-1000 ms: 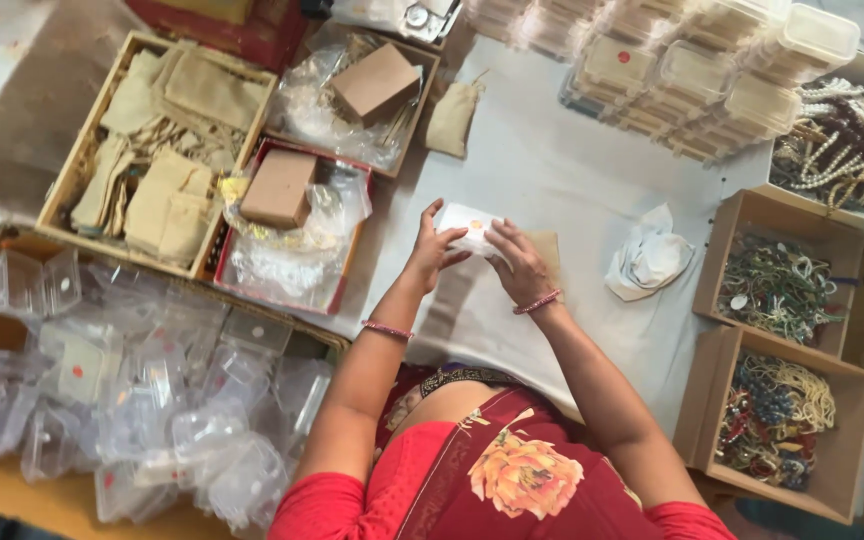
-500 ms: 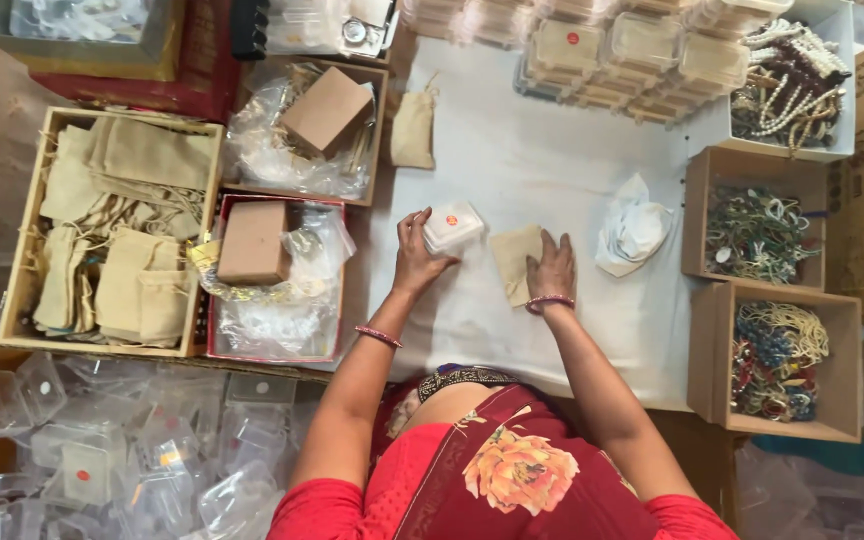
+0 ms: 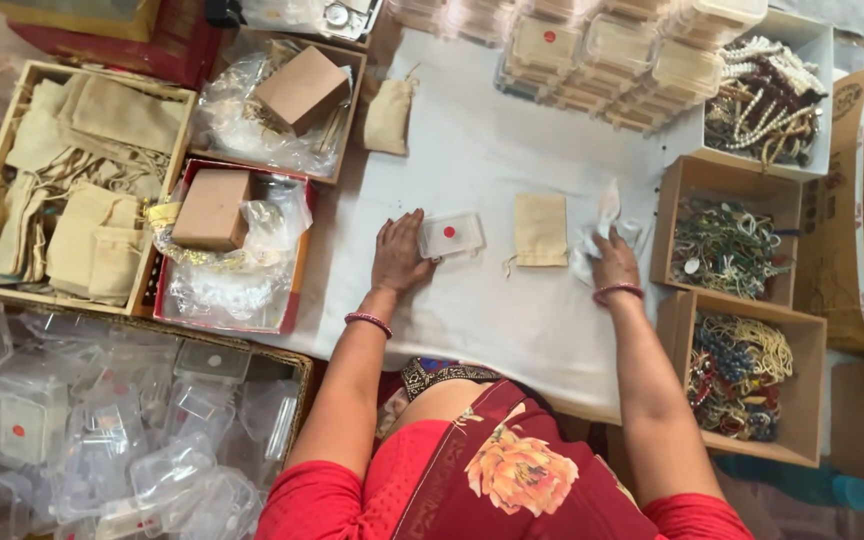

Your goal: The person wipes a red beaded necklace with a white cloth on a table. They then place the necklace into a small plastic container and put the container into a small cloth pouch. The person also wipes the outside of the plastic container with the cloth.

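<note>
Between my hands on the counter (image 3: 512,330) lies the cloth pouch (image 3: 540,229), nearer my right hand (image 3: 612,262), which grips white tissue (image 3: 602,222); my left hand (image 3: 398,254) rests flat against the clear box (image 3: 451,236).

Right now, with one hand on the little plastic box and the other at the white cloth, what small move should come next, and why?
Probably lift the white cloth clear with the right hand: the fingers already rest on it, while the left hand steadies the clear box and the beige pouch lies free between them.
</note>
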